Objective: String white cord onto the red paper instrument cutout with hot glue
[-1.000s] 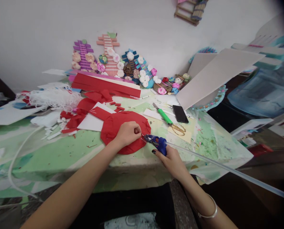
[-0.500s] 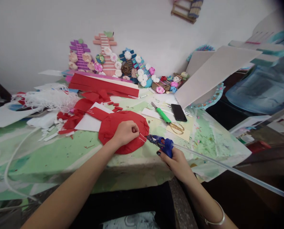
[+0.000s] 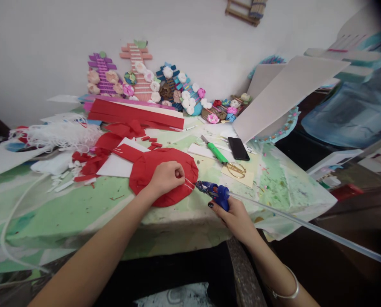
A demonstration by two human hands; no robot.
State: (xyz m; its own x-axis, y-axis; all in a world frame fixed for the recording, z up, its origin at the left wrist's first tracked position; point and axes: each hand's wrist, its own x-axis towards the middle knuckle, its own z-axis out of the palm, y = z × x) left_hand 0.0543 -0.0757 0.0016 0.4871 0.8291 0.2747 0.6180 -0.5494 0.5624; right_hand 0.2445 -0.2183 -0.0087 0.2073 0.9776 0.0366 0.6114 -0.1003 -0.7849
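A round red fabric-covered piece (image 3: 152,168), its cloth puckered, lies near the front of the table. My left hand (image 3: 167,178) rests on it with fingers curled and pinched together; whatever they hold is hidden. Thin white lines (image 3: 189,185), string or glue, run from beside my left fingers to the piece's right edge. My right hand (image 3: 233,215) is wrapped around a blue hot glue gun (image 3: 217,194), its nozzle at that edge. A long translucent glue stick (image 3: 305,224) sticks out of the gun's back toward the right.
Red cloth strips (image 3: 135,114), tangled white string (image 3: 59,134) and white scraps lie behind and left. A green-handled knife (image 3: 217,152), gold scissors (image 3: 237,169) and black phone (image 3: 238,149) lie right. Flower-decorated stick crafts (image 3: 137,76) lean against the wall; white boards (image 3: 289,94) stand right.
Two white lines now show on the red piece by my left fingers, where one was plain before. Both hands have barely moved; the whole view has shifted slightly.
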